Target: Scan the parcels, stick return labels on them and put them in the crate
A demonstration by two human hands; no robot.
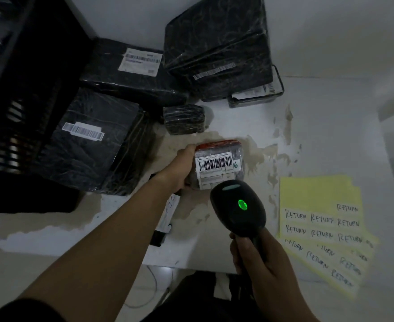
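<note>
Left hand (182, 169) grips small parcel (219, 163) at frame centre, barcode label up, parcel low over counter (319, 126). Right hand (258, 256) wrapped round scanner (239, 205) handle, green light on, head just below parcel. Yellow RETURN label sheets (319, 224) lower right. Black wrapped parcels (93, 140) upper left and top centre, beside black crate (24, 94) at left edge.

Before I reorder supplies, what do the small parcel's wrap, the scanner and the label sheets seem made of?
Small parcel: seemingly clear plastic film, glossy, wrinkled with glints. Scanner: likely hard black plastic, satin, smooth moulded shell. Label sheets: pale yellow matte paper, probably, flat with handwritten ink.
</note>
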